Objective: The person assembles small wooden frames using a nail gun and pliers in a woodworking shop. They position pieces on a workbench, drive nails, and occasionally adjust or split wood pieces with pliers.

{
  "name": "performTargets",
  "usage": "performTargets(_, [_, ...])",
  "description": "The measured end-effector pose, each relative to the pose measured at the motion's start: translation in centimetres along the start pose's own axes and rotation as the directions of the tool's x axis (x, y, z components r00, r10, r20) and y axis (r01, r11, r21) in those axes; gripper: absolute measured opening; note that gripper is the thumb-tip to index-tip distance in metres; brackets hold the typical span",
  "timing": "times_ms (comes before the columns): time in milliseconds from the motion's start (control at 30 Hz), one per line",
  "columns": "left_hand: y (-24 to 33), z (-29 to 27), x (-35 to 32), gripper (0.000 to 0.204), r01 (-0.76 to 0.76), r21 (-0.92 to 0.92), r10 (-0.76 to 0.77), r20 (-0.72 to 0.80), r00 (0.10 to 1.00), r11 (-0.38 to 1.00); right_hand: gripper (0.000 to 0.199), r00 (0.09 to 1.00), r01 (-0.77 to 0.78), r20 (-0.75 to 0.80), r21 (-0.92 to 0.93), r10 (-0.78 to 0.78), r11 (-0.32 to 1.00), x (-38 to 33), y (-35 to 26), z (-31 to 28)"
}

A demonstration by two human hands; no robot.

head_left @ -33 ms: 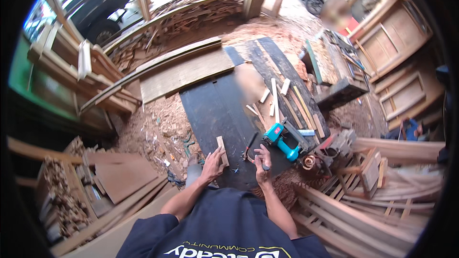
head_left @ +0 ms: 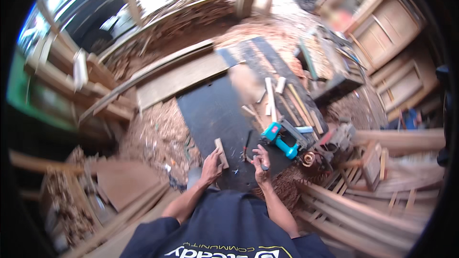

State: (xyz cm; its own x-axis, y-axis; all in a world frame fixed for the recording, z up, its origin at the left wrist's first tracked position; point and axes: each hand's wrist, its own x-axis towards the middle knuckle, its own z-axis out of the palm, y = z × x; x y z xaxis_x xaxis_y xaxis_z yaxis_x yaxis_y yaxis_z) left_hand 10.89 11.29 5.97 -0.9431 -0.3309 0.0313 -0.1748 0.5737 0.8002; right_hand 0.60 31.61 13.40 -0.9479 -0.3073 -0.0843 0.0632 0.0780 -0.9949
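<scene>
On the dark board [head_left: 201, 110], my left hand [head_left: 212, 167] grips a short, flat wood piece [head_left: 219, 146] along its edge, fingers bent. My right hand [head_left: 261, 166] is a little to the right, its fingers curled. A small dark end shows at its palm; the rest of what it holds is hidden. Just left of that hand lies a slim tool with black and red parts [head_left: 246, 149], its kind unclear. A teal nail gun [head_left: 279, 141] rests beyond my right hand. Small bluish bits [head_left: 234, 172] lie between the hands.
Wood strips [head_left: 271, 100] lie loose on the far right of the board. A long plank [head_left: 181, 76] crosses its far left edge. Stacked timber [head_left: 344, 205] stands at the lower right, a brown sheet [head_left: 126, 184] at the left. Wood shavings [head_left: 165, 129] cover the ground.
The whole view has shifted slightly and is more blurred. Both hands keep about the same places, the left still at the wood piece.
</scene>
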Motion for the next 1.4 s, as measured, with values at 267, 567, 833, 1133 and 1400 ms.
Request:
performTargets(267, [2.2, -0.2, 6.7, 0.034, 0.153, -0.495, 0.035, 0.349, 0.936, 0.856, 0.029, 0.999, 0.048, 0.026, -0.243, -0.043, 0.969, 3.3, -1.1, 2.8])
performTargets(567, [4.4, 0.6, 7.8, 0.067, -0.025, -0.456, 0.384, 0.717, 0.582, 0.889, 0.039, 0.975, -0.027, -0.223, -0.073, 0.010, 0.997, -8.6, -9.6, 6.3])
performTargets(833, [7.9, 1.4, 4.9, 0.061, -0.186, -0.385, 0.424, 0.862, 0.279, 0.904, 0.032, 0.899, -0.146, -0.428, -0.097, 0.091, 0.985, -14.3, -12.2, 7.1])
performTargets(1133, [12.1, 5.8, 1.9, 0.054, -0.391, -0.321, 0.401, 0.905, 0.143, 0.863, 0.031, 0.929, -0.157, -0.366, -0.274, 0.048, 0.949, -21.8, -13.9, 3.2])
performTargets(1400, [13.5, 9.0, 0.9, 0.049, -0.527, -0.234, 0.357, 0.923, 0.143, 0.817, 0.031, 0.897, -0.273, -0.301, -0.953, -0.325, 0.129, -20.7, -10.4, -0.2])
